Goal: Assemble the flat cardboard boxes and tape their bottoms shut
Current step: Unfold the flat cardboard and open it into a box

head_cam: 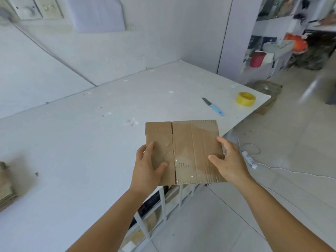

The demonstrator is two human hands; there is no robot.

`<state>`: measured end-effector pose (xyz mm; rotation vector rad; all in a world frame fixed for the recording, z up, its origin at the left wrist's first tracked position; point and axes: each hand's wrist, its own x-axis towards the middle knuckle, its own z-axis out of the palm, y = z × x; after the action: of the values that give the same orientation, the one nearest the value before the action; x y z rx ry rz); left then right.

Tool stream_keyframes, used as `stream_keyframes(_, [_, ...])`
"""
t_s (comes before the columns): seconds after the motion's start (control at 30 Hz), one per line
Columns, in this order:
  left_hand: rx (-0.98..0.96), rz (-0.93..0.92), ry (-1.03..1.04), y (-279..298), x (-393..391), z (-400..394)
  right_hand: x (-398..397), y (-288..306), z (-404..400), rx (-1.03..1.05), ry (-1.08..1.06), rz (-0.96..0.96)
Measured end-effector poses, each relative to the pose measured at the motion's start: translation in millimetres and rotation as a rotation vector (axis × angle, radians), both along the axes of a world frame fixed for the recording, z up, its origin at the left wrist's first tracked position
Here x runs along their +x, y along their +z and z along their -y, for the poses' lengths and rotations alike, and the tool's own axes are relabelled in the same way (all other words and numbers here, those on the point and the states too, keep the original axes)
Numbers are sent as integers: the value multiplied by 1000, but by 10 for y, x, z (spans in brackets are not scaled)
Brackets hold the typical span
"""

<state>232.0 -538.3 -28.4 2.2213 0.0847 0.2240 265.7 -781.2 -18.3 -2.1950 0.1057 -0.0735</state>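
A white tabletop (76,142) meets a white wall. At its near right edge, the left hand (148,167) and right hand (230,160) grip a flat cardboard box (183,151) by its sides. Farther right lie a blue-handled knife (212,106) and a yellow tape roll (245,99).

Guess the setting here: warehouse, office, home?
Probably a small packing or workshop room, not an office. A flat cardboard box is held over a plain white worktable with a yellow tape roll and a blue-handled knife on it; cluttered shelves stand behind.
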Motion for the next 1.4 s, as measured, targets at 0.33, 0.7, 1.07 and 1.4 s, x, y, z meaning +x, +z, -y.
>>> stream_keyframes(0.33, [-10,13,-66,-117,1031,775,775,-82,790,7,-103,34])
stream_keyframes(0.7, [-84,19,-17,-134,2464,1118,2252,-5,1122,-1,-119,5])
stream_keyframes(1.07, [-56,-42,249,-23,3076,918,3551,12,925,182,78,-19])
stream_keyframes(1.4, [-326,-149,401,166,3258,1208,4457,167,895,393,493,-168])
